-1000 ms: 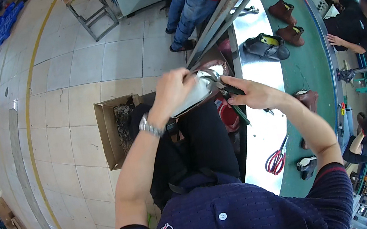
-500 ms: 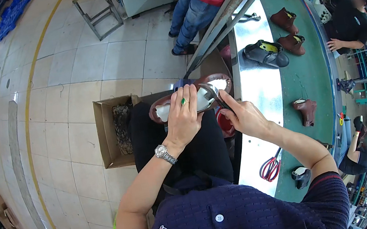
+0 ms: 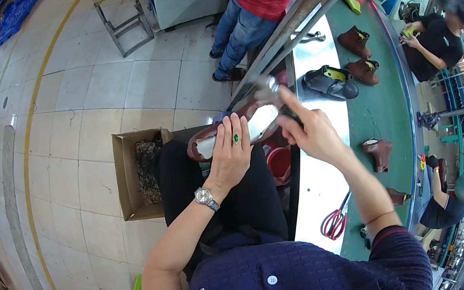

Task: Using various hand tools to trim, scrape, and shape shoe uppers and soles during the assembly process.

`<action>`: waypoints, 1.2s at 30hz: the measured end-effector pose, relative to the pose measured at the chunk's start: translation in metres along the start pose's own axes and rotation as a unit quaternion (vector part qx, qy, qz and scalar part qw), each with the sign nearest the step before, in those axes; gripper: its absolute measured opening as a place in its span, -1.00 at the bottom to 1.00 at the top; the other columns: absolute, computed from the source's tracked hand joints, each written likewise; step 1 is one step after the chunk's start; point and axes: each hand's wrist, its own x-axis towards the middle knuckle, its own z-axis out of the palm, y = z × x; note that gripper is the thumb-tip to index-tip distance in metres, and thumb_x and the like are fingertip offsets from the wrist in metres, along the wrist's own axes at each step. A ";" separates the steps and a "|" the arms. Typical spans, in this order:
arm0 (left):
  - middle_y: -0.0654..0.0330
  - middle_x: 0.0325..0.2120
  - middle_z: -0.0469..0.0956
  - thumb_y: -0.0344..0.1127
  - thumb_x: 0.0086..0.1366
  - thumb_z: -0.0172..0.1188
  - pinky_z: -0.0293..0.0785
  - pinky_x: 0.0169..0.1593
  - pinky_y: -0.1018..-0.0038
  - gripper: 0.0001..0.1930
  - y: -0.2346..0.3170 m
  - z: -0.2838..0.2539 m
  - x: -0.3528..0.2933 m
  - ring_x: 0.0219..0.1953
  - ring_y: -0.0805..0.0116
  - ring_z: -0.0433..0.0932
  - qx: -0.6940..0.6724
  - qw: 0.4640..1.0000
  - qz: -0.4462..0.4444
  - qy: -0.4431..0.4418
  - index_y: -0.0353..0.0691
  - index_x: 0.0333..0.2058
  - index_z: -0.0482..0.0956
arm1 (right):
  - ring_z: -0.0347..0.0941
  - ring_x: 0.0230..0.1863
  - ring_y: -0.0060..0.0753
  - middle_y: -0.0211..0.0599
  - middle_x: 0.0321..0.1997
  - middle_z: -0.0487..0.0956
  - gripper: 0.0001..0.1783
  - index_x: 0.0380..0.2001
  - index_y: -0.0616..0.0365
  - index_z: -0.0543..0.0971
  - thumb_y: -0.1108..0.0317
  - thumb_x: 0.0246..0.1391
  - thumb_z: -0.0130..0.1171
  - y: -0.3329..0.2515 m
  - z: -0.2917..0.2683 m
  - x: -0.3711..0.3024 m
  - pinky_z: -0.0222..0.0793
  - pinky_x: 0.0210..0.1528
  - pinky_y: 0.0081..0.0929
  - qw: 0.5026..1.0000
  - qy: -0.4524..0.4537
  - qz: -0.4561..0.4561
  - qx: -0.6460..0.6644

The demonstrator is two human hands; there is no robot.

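Note:
Across my lap lies a brown shoe, its white underside turned up. My left hand grips its middle, fingers laid over the white sole. Above the far right end of the shoe, my right hand is closed on a pair of pincers. The metal head of the pincers is smeared by motion, and looks raised off the sole. Most of the handles are hidden in my palm.
On my right runs a metal ledge beside a green conveyor belt. It carries a black shoe, brown boots and red-handled scissors. A cardboard box stands left of my legs, a red bucket right. Other people work nearby.
My right hand has lifted the pincers off the sole, up and away from the shoe's right end. My left hand has kept its hold. The view has shifted slightly.

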 end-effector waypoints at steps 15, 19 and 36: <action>-0.21 -0.02 0.42 -0.27 0.11 0.27 0.29 0.22 0.12 -0.39 0.003 -0.001 -0.001 0.15 -0.19 0.35 0.050 0.998 0.026 -0.006 -0.59 0.06 0.38 | 0.56 -0.48 0.18 0.09 -0.52 0.59 -0.39 0.29 0.11 0.16 0.37 0.18 0.05 0.004 0.008 0.009 0.47 -0.32 -0.07 0.996 -0.041 0.029 -0.080; -0.22 -0.06 0.44 -0.26 0.15 0.23 0.30 0.22 0.09 -0.44 0.005 0.004 0.006 0.13 -0.22 0.37 0.051 0.997 0.048 0.016 -0.60 0.03 0.41 | 0.53 -0.57 0.12 0.00 -0.62 0.55 -0.35 0.31 0.09 0.14 0.35 0.17 0.06 0.026 0.040 0.000 0.45 -0.42 -0.06 0.959 -0.006 -0.041 -0.280; -0.24 -0.13 0.47 -0.45 0.18 0.06 0.26 0.25 0.00 -0.68 0.009 0.002 0.007 0.13 -0.16 0.40 -0.133 0.987 -0.065 0.062 -0.46 -0.09 0.44 | 0.52 -0.59 0.07 -0.03 -0.66 0.54 -0.29 0.34 0.08 0.09 0.37 0.15 0.07 -0.002 0.063 -0.008 0.43 -0.52 -0.07 0.958 0.059 -0.052 -0.277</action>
